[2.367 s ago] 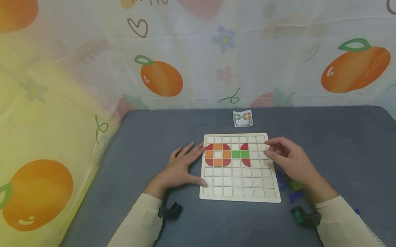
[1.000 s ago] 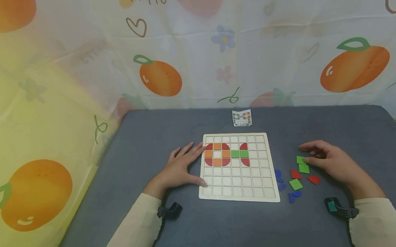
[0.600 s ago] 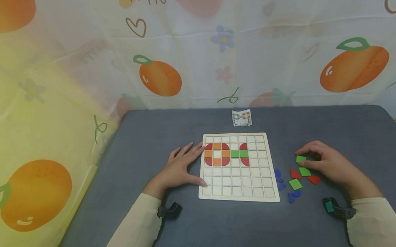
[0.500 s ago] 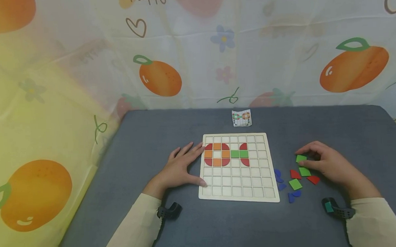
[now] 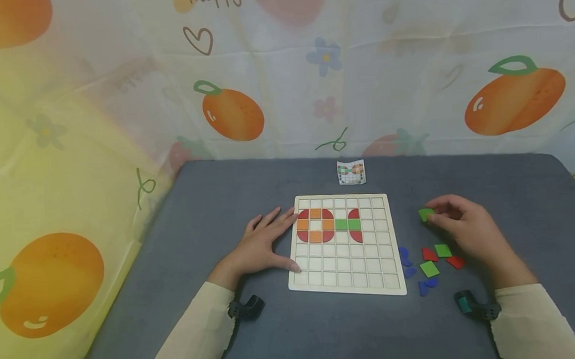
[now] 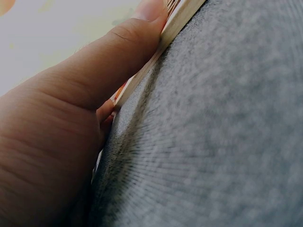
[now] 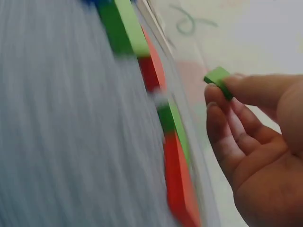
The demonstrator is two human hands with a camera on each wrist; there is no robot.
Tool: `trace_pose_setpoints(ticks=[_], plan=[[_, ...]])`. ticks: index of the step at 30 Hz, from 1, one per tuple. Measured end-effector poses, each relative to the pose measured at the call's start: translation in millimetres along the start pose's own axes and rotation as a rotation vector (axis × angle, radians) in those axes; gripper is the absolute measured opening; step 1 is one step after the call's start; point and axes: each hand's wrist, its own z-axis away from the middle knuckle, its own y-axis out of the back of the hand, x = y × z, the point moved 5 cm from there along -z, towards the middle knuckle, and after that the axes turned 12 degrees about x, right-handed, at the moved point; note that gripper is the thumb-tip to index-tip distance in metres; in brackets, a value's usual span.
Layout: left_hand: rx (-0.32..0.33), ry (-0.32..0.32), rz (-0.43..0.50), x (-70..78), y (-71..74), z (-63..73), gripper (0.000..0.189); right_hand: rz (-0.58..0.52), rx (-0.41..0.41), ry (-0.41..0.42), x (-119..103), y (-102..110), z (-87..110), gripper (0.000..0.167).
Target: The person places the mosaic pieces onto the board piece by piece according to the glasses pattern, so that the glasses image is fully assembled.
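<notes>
Nearest us on the dark grey cloth-covered table [image 5: 345, 330], we see small flat blue pieces [image 5: 423, 288], then 2 loose green squares [image 5: 429, 269] and 2 red round-edged pieces [image 5: 456, 262]. Beyond these, the left hand [image 5: 259, 249] grips nothing: its fingers spread, and its thumb and fingertips touch the left rim of the pale wooden grid board [image 5: 356, 263]. The right hand [image 5: 460, 226] pinches a thin, bright green square tile [image 5: 425, 215] between thumb and fingers, to the right of the board and apart from it. This is the change: a moment ago that tile lay at the far end of the pile, and now we have it lifted. We judge the pick-up done, with the tile not yet set on the board. In the head view its face looks upward and its free edge points left, toward the board; being square, it shows no long axis, and we cannot tell its exact tilt. Farther off lies a small white printed card [image 5: 351, 173].
</notes>
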Motion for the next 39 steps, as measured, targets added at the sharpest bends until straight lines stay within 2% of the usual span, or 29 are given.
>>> trace_pose_setpoints(ticks=[4,10,18,22,28,39], plan=[[-0.002,0.008,0.001,-0.9,-0.6,0.9,0.129,-0.060,-0.001,-0.044,-15.4,-15.7,-2.4,0.027],[-0.003,0.013,-0.001,-0.4,0.5,1.6,0.128,-0.163,-0.074,-0.105,-35.5,-47.3,-8.6,0.028],[0.002,0.004,0.003,0.2,0.9,0.4,0.128,-0.142,-0.080,-0.197,-46.9,-75.2,-21.9,0.028],[-0.002,0.000,0.002,0.7,0.1,-0.2,0.128,-0.133,-0.099,-0.216,-52.5,-83.2,-24.0,0.028],[-0.001,-0.003,0.008,2.1,0.6,-0.2,0.128,-0.089,-0.098,-0.164,-56.7,-90.0,-23.9,0.029],[-0.003,-0.010,0.014,3.5,2.5,0.6,0.128,-0.126,-0.095,-0.179,-50.0,-90.1,-21.6,0.032]])
